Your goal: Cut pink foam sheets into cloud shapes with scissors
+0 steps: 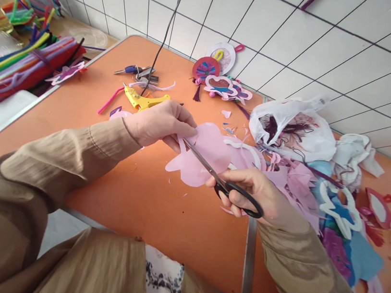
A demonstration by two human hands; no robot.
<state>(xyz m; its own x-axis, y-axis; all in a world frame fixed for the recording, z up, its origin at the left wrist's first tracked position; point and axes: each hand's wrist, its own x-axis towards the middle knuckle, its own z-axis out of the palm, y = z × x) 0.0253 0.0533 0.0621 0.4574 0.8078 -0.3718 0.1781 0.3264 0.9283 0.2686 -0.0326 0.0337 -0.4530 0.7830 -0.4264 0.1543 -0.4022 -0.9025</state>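
My left hand (165, 124) pinches the upper left part of a pink paper sheet (205, 160) with a scalloped outline, held just over the orange table. In my right hand (247, 190) is a pair of scissors (230, 186) with black handles, fingers through the loops. Its metal blades reach across the pink sheet, with the tips close to my left fingers. How far apart the blades stand is hard to make out. A yellow glue gun (143, 100) lies behind my left hand. More pink paper scraps (295, 182) are heaped beyond my right hand.
Keys (145, 75) and a hanging black cable (166, 31) are at the back left. Round and cloud-shaped paper ornaments (206, 69) rest near the tiled wall. A white plastic bag (313, 134) stands back right. Bundled pipe cleaners (32, 65) lie on the left side table.
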